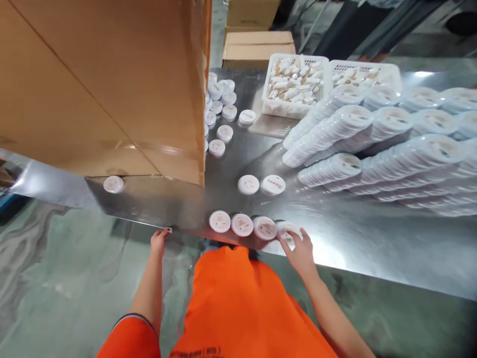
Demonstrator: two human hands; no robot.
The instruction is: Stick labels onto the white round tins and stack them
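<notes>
My right hand (301, 251) has its thumb and fingers around a round white container (286, 230) that sits on the metal table. This container is the rightmost in a short row along the near edge, beside a round container with a pinkish label (265, 228) and two more. My left hand (159, 240) is at the table's edge further left, its fingers pinched on a small whitish piece (169, 230), too small to name surely. Just beyond the row lie a pale round container (248, 184) and a round container with dark lettering (273, 185).
A large cardboard box (149, 89) stands at the left, with a single round container (114, 184) by its base. Loose round containers (229, 112) lie beside it. Tall stacks of white containers (391, 139) lean at the right, and white baskets (283, 108) hold small white pieces.
</notes>
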